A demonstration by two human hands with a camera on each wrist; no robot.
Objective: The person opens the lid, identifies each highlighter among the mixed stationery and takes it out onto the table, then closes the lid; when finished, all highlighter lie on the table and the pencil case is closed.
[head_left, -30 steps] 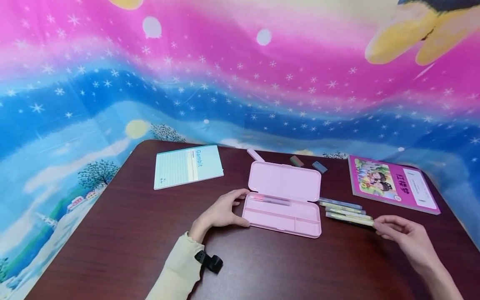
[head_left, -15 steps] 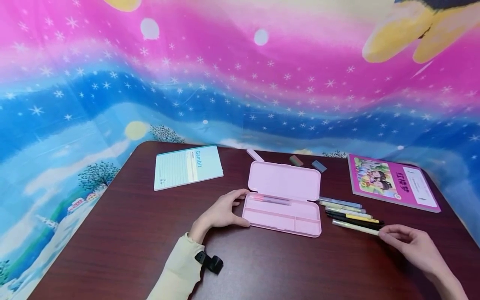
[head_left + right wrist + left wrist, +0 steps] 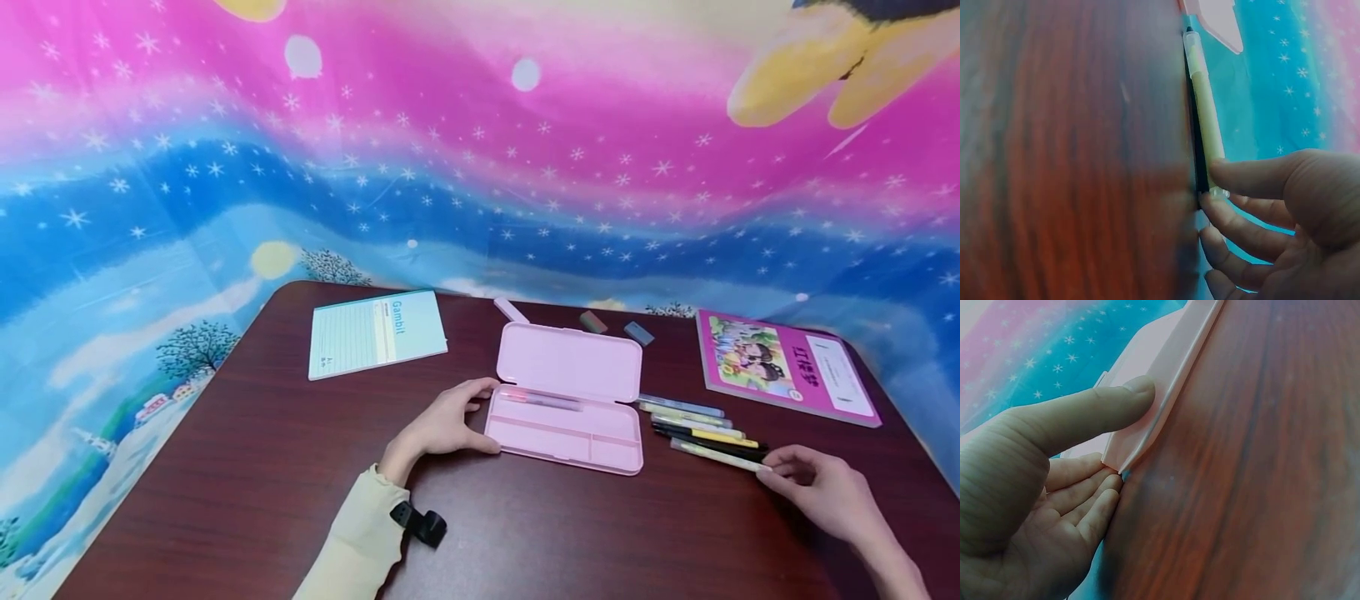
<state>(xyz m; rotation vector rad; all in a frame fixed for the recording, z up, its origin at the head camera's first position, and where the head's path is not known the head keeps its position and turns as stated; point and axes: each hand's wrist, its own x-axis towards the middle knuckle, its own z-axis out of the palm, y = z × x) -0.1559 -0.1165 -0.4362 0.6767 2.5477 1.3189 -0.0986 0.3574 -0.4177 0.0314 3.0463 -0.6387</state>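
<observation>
A pink pencil case (image 3: pixel 567 433) lies with its lid raised on the dark table, and a pen with a pink end (image 3: pixel 540 402) is in its long back compartment. My left hand (image 3: pixel 442 421) holds the case's left end; in the left wrist view the thumb (image 3: pixel 1122 397) lies on its outer wall. At the right, my right hand (image 3: pixel 825 492) pinches the end of a pale yellow pen (image 3: pixel 716 456) with a clear cap, between thumb and forefinger. Just behind it lie a black pen (image 3: pixel 738 450), a black-and-yellow pen (image 3: pixel 712 434) and several pale pens (image 3: pixel 686 412).
A pale green notebook (image 3: pixel 378 333) lies at the back left and a pink book (image 3: pixel 787 367) at the back right. Behind the lid are a small pink block (image 3: pixel 512 310) and two erasers, one brown-green (image 3: pixel 592 322), one blue-grey (image 3: pixel 639 333). A printed cloth hangs behind the table.
My right hand has drawn the pale yellow pen toward me, slightly rightward, off the row, so the black pens show behind it. My left hand and the case have stayed put.
</observation>
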